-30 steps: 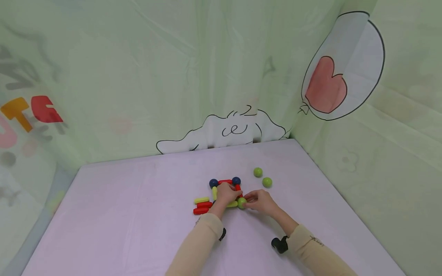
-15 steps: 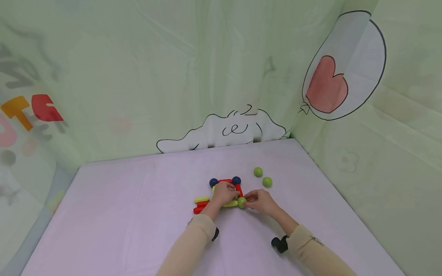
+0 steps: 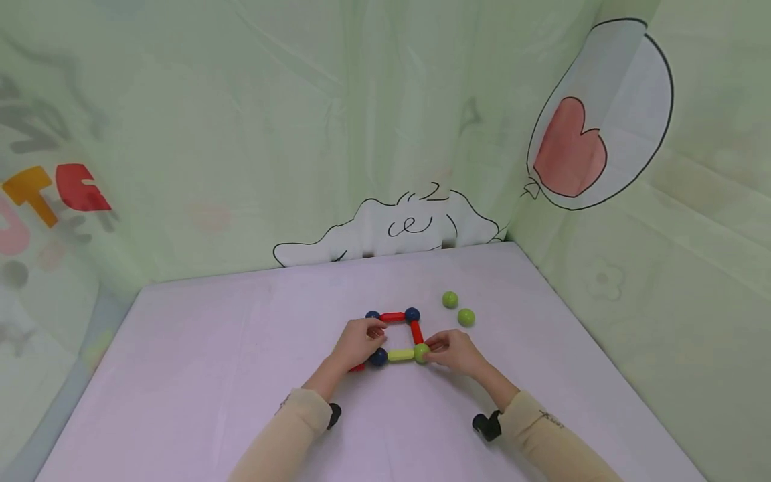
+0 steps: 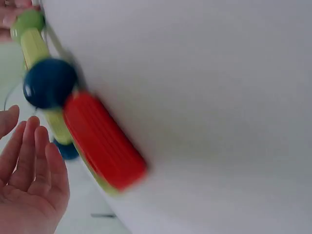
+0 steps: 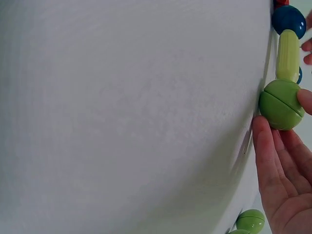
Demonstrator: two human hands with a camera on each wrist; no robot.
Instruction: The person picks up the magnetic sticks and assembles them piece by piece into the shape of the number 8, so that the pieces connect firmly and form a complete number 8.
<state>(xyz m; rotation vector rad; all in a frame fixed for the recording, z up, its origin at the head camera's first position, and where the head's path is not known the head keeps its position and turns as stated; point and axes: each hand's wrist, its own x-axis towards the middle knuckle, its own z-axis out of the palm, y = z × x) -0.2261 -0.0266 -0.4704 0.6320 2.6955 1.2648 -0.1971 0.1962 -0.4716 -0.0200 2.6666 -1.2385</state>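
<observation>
Rods and balls form a four-sided frame on the table. Its near-right corner is a green ball [image 3: 421,353], which my right hand [image 3: 458,353] pinches between thumb and fingers, plain in the right wrist view. A yellow rod [image 3: 400,355] joins it to a blue ball [image 3: 378,358]. Red rods make the right side [image 3: 416,333] and the far side [image 3: 393,317], meeting at another blue ball [image 3: 412,314]. Over the frame's left side is my left hand [image 3: 357,344], partly hiding it. In the left wrist view its fingers are extended and hold nothing. A red rod [image 4: 105,141] lies beside the near blue ball.
Two loose green balls, one farther back [image 3: 450,299] and one nearer [image 3: 466,317], lie right of the frame. My left hand and forearm mostly cover the loose rods on the left. A printed cloth wall [image 3: 211,167] borders the table [image 3: 181,375] behind and at the sides.
My left hand has drawn leftward from over the frame's middle to its left side, uncovering the near blue ball and the frame's inside. The right hand stays at the green ball.
</observation>
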